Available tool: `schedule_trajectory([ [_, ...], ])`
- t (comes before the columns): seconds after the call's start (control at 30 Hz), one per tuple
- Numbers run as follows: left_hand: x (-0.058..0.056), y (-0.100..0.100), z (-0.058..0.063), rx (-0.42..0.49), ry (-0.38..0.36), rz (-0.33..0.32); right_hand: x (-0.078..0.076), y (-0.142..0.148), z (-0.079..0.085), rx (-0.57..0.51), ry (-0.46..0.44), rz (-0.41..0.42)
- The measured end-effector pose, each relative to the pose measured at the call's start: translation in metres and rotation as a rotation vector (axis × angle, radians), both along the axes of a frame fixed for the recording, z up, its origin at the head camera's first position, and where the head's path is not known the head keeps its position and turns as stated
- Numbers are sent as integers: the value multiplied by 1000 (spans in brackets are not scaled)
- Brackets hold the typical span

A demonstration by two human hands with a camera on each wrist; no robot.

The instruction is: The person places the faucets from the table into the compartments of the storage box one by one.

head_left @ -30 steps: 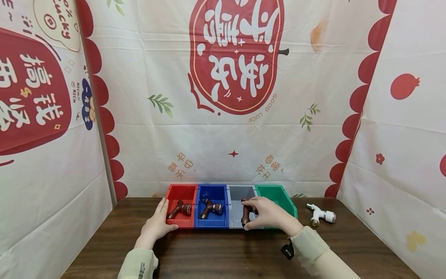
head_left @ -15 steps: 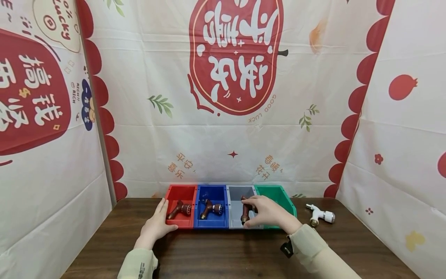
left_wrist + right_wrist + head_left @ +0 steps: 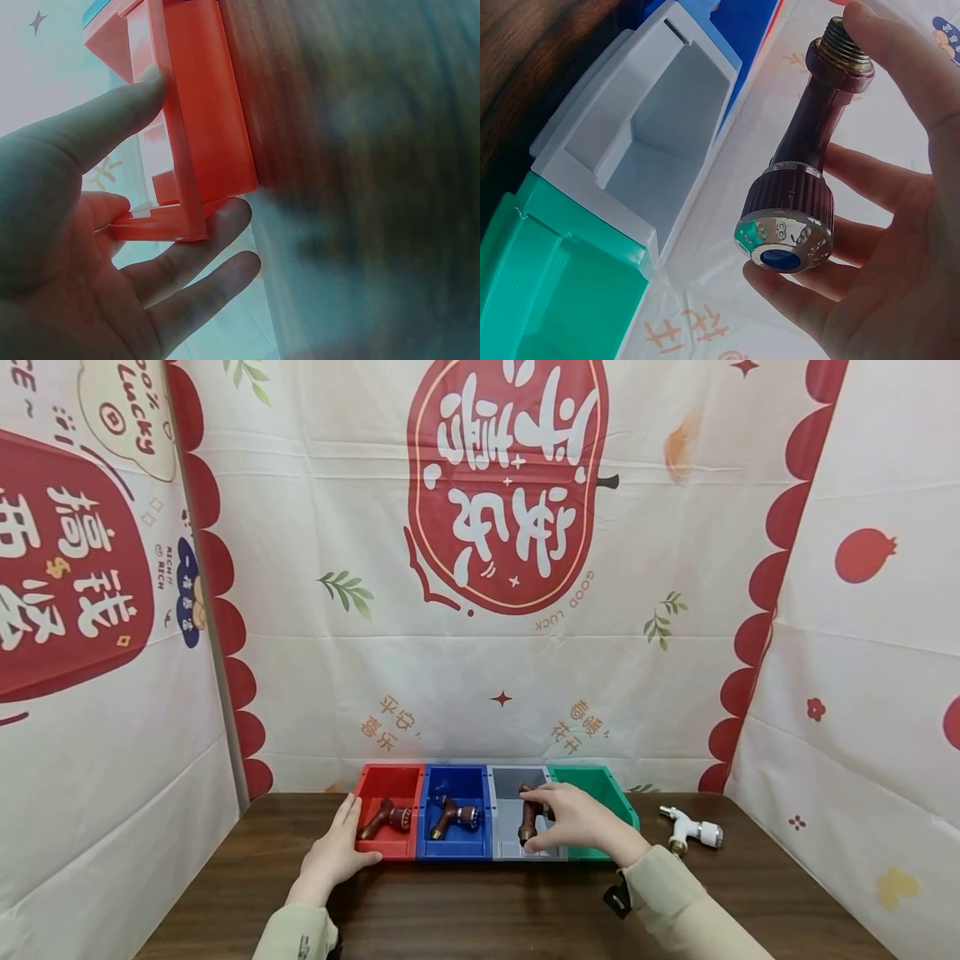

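Note:
My right hand (image 3: 581,818) grips a dark brown faucet (image 3: 802,142) with a brass threaded end and a ribbed, silver-capped knob. The hand is over the grey bin (image 3: 667,142), third in the joined row. The thumb touches the threaded end, the fingers lie by the knob. At the row's left end, my left hand (image 3: 337,847) holds the front corner of the red bin (image 3: 210,112), thumb on its front lip and fingers at its side wall. One brown faucet (image 3: 386,819) lies in the red bin, another (image 3: 455,817) in the blue bin (image 3: 457,852).
A green bin (image 3: 588,781) closes the row on the right, partly behind my right hand. Further right, a white faucet (image 3: 692,831) lies on the brown wooden table (image 3: 465,910). A printed cloth (image 3: 450,660) hangs close behind the bins, with cloth walls on both sides.
The head view has tilted slightly, so the scene sits a little lower. Both hands keep nearly the same places, and the right still holds the brown faucet over the grey bin.

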State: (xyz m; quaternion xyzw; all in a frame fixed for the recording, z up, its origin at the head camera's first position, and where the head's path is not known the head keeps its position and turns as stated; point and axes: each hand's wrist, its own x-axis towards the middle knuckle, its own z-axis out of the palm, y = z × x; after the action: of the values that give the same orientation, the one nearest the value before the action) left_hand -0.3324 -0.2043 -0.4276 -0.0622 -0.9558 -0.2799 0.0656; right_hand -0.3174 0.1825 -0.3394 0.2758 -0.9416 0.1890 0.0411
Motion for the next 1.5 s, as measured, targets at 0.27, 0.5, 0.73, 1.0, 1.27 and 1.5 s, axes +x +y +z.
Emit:
schedule_trajectory([
  [0.27, 0, -1, -2, 9, -6, 6, -5, -2, 0, 3, -5, -7],
  [0.5, -1, 0, 0, 3, -8, 8, -8, -2, -2, 6, 11, -6],
  [0.73, -1, 0, 2, 10, 14, 8, -11, -3, -2, 2, 14, -13],
  [1.0, -1, 0, 0, 4, 9, 4, -12, -2, -6, -4, 6, -20],
  [1.27, -1, 2, -1, 7, 24, 3, -13, 0, -5, 6, 16, -31],
  [1.5, 0, -1, -2, 4, 11, 2, -15, -2, -9, -6, 9, -23],
])
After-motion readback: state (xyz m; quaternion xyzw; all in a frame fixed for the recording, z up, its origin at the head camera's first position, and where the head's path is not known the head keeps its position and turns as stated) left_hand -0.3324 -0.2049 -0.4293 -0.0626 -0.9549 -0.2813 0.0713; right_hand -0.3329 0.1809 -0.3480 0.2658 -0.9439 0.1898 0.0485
